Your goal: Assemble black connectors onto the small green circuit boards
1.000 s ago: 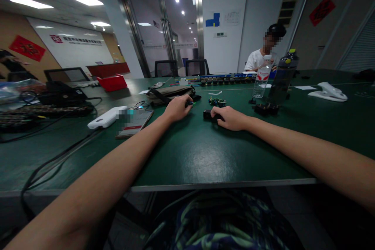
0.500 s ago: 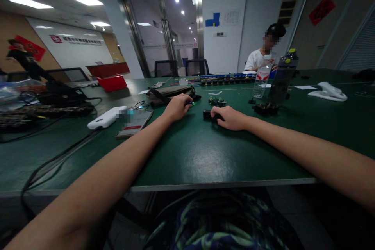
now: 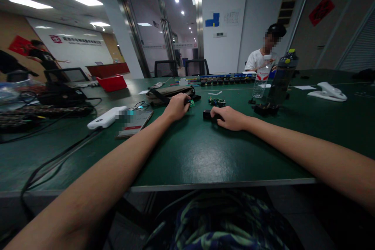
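My left hand is closed, its fingertips pinching a small green circuit board just above the table. Most of that board is hidden by the fingers. My right hand rests on the table, its fingers wrapped round a small black block-shaped piece whose left end sticks out. Just behind the right hand lie several green circuit boards in a small cluster. A grey-brown pouch with a dark strap lies behind my left hand.
Left of my forearm lie a phone and a white power bank with a cable. On the right stand a water bottle and a dark bottle, with black parts before them. A person sits across the table.
The green board in my left hand shows more clearly, and that hand has shifted only slightly. My right hand stays still. A person in the left background has moved to the right.
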Available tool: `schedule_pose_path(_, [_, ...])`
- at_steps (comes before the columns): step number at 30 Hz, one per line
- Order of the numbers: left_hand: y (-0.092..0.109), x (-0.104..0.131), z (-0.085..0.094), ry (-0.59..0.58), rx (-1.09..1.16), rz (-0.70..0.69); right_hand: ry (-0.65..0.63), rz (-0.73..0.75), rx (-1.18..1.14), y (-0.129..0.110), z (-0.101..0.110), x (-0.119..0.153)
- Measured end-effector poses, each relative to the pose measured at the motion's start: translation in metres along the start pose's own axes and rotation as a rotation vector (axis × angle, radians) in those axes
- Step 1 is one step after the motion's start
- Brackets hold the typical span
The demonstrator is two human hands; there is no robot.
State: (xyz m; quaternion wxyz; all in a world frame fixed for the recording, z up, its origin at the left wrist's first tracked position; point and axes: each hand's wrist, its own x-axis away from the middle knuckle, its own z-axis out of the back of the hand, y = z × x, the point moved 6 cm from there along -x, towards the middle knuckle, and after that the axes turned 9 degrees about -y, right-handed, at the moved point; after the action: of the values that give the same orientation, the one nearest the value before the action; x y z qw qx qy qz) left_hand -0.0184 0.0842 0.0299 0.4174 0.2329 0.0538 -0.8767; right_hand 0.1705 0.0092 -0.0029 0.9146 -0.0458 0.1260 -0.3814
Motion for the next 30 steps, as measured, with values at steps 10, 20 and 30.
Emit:
schedule_pose_path(10, [0.0021, 0.0009, 0.0021, 0.011, 0.013, -0.002, -0.01, -0.003, 0.002, -0.0007, -0.0003, -0.0005])
schedule_pose_path(20, [0.006, 0.001, 0.0043, 0.01, -0.008, -0.021, -0.008, -0.012, 0.005, 0.0, -0.0005, -0.0005])
schedule_pose_path(30, [0.005, 0.0009, 0.0048, 0.027, -0.026, -0.009, -0.006, -0.011, 0.005, -0.0007, 0.0004, -0.0002])
